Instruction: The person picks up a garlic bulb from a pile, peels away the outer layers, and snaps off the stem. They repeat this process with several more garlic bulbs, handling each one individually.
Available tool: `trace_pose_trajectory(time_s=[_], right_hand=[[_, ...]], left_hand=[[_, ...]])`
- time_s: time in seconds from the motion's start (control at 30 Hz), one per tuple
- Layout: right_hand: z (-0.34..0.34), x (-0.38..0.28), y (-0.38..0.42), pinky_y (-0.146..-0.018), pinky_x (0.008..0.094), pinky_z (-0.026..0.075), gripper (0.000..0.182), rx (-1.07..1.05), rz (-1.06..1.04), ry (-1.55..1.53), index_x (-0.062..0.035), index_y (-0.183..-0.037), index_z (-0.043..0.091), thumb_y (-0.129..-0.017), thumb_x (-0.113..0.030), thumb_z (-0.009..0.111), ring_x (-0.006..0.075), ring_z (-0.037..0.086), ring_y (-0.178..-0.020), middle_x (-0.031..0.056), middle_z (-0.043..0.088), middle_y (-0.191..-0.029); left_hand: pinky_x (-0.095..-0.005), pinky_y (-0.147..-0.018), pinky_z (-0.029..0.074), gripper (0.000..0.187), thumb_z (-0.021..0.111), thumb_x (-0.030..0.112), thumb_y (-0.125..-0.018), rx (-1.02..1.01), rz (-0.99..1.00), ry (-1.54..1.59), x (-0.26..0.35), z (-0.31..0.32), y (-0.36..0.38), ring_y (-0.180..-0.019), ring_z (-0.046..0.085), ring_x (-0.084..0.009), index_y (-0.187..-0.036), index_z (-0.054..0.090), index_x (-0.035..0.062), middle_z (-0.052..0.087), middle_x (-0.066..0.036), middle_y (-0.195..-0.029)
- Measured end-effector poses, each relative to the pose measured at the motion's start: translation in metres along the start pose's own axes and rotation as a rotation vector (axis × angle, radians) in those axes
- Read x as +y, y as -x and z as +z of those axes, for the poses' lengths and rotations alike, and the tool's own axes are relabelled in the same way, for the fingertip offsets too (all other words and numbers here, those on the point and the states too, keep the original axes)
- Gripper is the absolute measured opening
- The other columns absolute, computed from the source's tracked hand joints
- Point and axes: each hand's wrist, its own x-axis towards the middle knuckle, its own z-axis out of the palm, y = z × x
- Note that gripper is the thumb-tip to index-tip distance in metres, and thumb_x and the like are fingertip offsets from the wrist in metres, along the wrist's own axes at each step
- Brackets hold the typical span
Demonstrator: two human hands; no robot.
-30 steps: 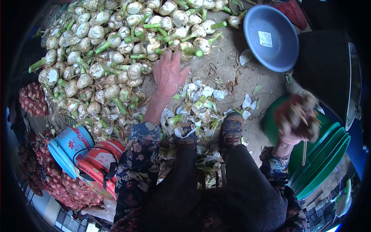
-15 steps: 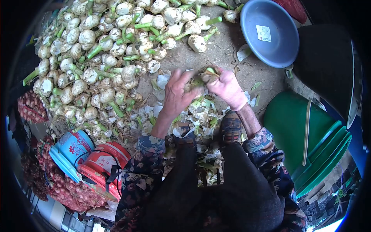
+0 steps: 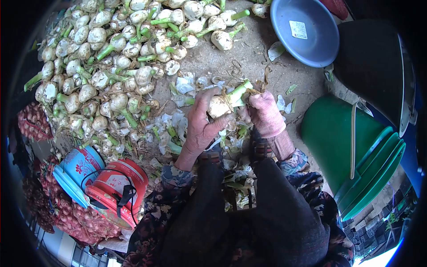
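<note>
My left hand (image 3: 203, 122) is closed around a garlic bulb (image 3: 219, 108), whitish with soil on it, its thick cut green stalk slanting up to the right. My right hand (image 3: 267, 115), which seems to wear a pinkish glove, is pinched beside the stalk on strips of brown, dry outer skin (image 3: 266, 79). Part of the bulb is hidden behind my left fingers. Below both hands, pale peeled skins (image 3: 178, 124) and green scraps lie scattered on the ground around my shoes.
A large heap of garlic bulbs (image 3: 98, 80) spreads over the left. A blue basin (image 3: 318, 44) lies at upper right, above a green bucket (image 3: 329, 142). Light-blue (image 3: 82, 164) and red (image 3: 126, 178) pails stand at lower left, near filled red net bags (image 3: 84, 220).
Both hands were blurred around the bulb; now the bulb and stalk show plainly in my left hand. The right hand has moved slightly right and down with strips of skin. The view has shifted slightly.
</note>
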Motion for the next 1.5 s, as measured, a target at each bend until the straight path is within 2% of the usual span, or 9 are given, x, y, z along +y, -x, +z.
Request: trace_pose_trajectory(time_s=[0.2, 0.3, 0.43, 0.57, 0.63, 0.73, 1.03, 1.2, 1.5], right_hand=[[0.003, -0.004, 0.017, -0.041, 0.0233, 0.04, 0.018, -0.045, -0.027, 0.112, 0.0028, -0.089, 0.058, -0.076, -0.009, 0.054, 0.0069, 0.049, -0.044, 0.0034, 0.053, -0.059], [-0.002, -0.008, 0.026, -0.043, 0.0303, 0.041, 0.015, -0.121, -0.286, 1.073, -0.0016, -0.086, 0.057, -0.072, -0.004, 0.051, 0.0124, 0.053, -0.051, 0.0104, 0.055, -0.069], [0.001, -0.006, 0.011, -0.051, 0.0322, 0.041, 0.018, -0.226, -0.917, 1.37, -0.0027, -0.082, 0.056, -0.064, 0.0, 0.053, 0.0146, 0.047, -0.051, 0.0111, 0.049, -0.06], [0.008, -0.004, 0.026, -0.053, 0.0289, 0.043, 0.013, -0.015, -0.339, 0.994, -0.0041, -0.088, 0.056, -0.076, -0.005, 0.055, 0.0104, 0.053, -0.064, 0.0077, 0.053, -0.071], [-0.018, 0.012, 0.022, -0.054, 0.0239, 0.045, 0.049, -0.242, -0.217, 0.057, 0.0018, -0.118, 0.048, -0.078, -0.021, 0.065, 0.0102, 0.054, -0.061, 0.0039, 0.061, -0.084], [-0.046, 0.02, 0.032, -0.051, 0.0216, 0.04, 0.059, -0.481, -0.085, 0.043, 0.001, -0.106, 0.05, -0.074, -0.046, 0.069, 0.0089, 0.052, -0.059, 0.0052, 0.058, -0.076], [-0.031, 0.033, 0.034, -0.044, 0.0205, 0.032, 0.019, -0.198, 0.034, 0.129, 0.0, -0.089, 0.054, -0.079, -0.015, 0.049, 0.0062, 0.044, -0.049, 0.0016, 0.052, -0.061], [-0.04, 0.033, 0.03, -0.043, 0.0252, 0.035, 0.04, -0.133, 0.048, 0.1, -0.0016, -0.092, 0.052, -0.078, -0.038, 0.06, 0.0144, 0.046, -0.049, 0.003, 0.05, -0.068], [-0.046, 0.018, 0.022, -0.037, 0.0249, 0.033, 0.02, 0.245, 0.14, -0.056, -0.0047, -0.079, 0.05, -0.086, -0.022, 0.042, 0.0163, 0.047, -0.041, 0.0061, 0.05, -0.054]], left_hand=[[-0.0309, -0.075, 0.052, 0.045, 0.047, 0.025, -0.085, 0.061, -0.573, 0.825, 0.013, -0.001, 0.013, -0.09, 0.062, -0.0205, -0.121, 0.046, -0.0032, 0.059, -0.014, -0.106], [-0.0355, -0.071, 0.053, 0.042, 0.05, 0.026, -0.085, -0.086, -0.864, 1.414, -0.01, -0.019, 0.025, -0.089, 0.061, -0.0193, -0.115, 0.049, -0.0032, 0.06, -0.014, -0.103], [-0.0371, -0.073, 0.053, 0.033, 0.053, 0.021, -0.084, 0.041, -0.95, 1.351, -0.007, 0.007, 0.042, -0.087, 0.062, -0.0233, -0.107, 0.053, -0.0017, 0.061, -0.013, -0.099], [-0.0346, -0.074, 0.053, 0.032, 0.056, 0.016, -0.08, -0.141, -0.979, 1.451, -0.011, -0.003, 0.038, -0.084, 0.062, -0.0217, -0.106, 0.053, -0.0029, 0.061, -0.012, -0.098], [-0.0343, -0.074, 0.053, 0.031, 0.056, 0.015, -0.079, -0.092, -0.956, 1.389, -0.002, -0.006, 0.032, -0.083, 0.062, -0.0207, -0.104, 0.054, -0.0026, 0.061, -0.012, -0.097], [-0.0334, -0.074, 0.053, 0.029, 0.055, 0.013, -0.079, 0.002, -0.922, 1.279, -0.002, -0.006, 0.028, -0.082, 0.062, -0.0196, -0.103, 0.055, -0.0027, 0.061, -0.011, -0.096], [-0.0274, -0.076, 0.048, 0.023, 0.057, 0.001, -0.077, 0.032, -0.787, 1.151, -0.011, 0.02, 0.024, -0.082, 0.06, -0.0144, -0.1, 0.058, -0.003, 0.062, -0.007, -0.091], [-0.0248, -0.072, 0.044, 0.015, 0.059, 0.002, -0.079, 0.132, -0.371, 0.529, 0.01, 0.008, 0.03, -0.077, 0.055, -0.0119, -0.093, 0.06, -0.0016, 0.059, -0.004, -0.085], [-0.0355, -0.068, 0.04, 0.017, 0.065, -0.002, -0.063, -0.27, 0.277, -0.128, 0.038, -0.013, 0.035, -0.076, 0.047, -0.0264, -0.075, 0.053, 0.0002, 0.05, -0.008, -0.077]])
